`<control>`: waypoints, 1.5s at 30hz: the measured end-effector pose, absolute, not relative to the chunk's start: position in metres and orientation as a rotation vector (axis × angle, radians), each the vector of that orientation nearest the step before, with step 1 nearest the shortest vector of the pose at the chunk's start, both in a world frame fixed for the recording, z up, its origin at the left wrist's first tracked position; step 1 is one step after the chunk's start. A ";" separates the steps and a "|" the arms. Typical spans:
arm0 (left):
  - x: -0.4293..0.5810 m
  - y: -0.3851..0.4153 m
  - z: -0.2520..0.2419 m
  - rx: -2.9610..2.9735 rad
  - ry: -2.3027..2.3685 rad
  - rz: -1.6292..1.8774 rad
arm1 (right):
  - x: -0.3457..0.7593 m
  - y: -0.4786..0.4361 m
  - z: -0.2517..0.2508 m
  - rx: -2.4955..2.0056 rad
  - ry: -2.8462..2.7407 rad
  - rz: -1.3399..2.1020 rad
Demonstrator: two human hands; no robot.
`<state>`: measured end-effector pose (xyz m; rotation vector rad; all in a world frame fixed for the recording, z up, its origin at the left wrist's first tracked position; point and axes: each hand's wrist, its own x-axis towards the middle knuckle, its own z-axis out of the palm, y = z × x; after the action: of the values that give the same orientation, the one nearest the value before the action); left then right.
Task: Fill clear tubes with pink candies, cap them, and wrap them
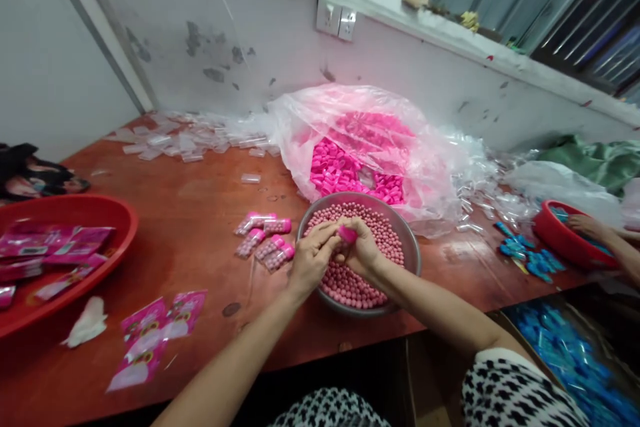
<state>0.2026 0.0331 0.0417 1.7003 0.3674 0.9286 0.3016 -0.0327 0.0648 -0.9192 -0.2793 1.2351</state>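
Beneath the grip (364, 248) sits one metal bowl (411, 253), with five capped bottles (247, 247) just left. Two red basins (124, 233) flank the grip farther out; one plastic bag of pink caps (333, 170) lies beyond.

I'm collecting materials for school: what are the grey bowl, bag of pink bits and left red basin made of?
Grey bowl: probably metal, dully shiny, thin-rimmed.
Bag: seemingly thin plastic film, glossy, crinkled and see-through.
Red basin: likely plastic, smooth, evenly coloured, softly shiny.

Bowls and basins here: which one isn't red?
The grey bowl of pink beads, beneath the left hand and right hand; the left basin and right basin are both red.
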 end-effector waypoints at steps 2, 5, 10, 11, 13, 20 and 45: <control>0.203 0.033 0.041 1.724 0.369 0.965 | 0.299 -0.029 0.064 -0.929 -0.256 1.188; 0.203 0.034 0.040 1.672 0.385 0.963 | 0.302 -0.028 0.071 -0.980 -0.279 1.247; 0.207 0.036 0.045 1.445 0.459 0.901 | 0.321 -0.037 0.088 -1.006 -0.485 1.537; 0.208 0.036 0.046 1.409 0.444 0.893 | 0.325 -0.040 0.090 -1.000 -0.506 1.569; 0.210 0.035 0.046 1.362 0.410 0.893 | 0.331 -0.045 0.094 -0.985 -0.525 1.604; 0.211 0.033 0.041 1.319 0.317 0.885 | 0.332 -0.049 0.098 -1.010 -0.480 1.627; 0.218 0.035 0.038 1.376 0.400 0.873 | 0.346 -0.044 0.079 -1.067 -0.626 1.587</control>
<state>0.2182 0.0351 0.0381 1.3758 0.3996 0.8734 0.3462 -0.0440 0.0789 -1.0666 -0.6259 1.5874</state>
